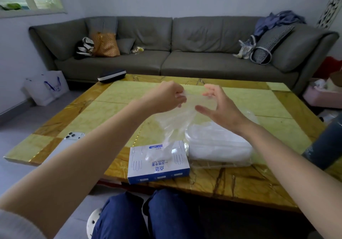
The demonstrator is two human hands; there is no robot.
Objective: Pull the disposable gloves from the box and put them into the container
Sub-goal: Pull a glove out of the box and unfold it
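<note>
Pinching a crinkled clear glove [174, 122], left fingers [178, 96] curl; right fingers [212, 89] spread.

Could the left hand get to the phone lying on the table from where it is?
Probably yes: the phone lies uncovered, with nothing between it and the left hand, though that hand is pinching a glove.

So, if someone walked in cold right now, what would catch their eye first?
The clear glove stretched in mid-air over the table, pinched by the left hand, with the right hand spread open at its other edge. Below it, at the near edge of the yellow table, sit the blue-and-white glove box and, just to its right, the clear container stacked with white gloves.
</note>
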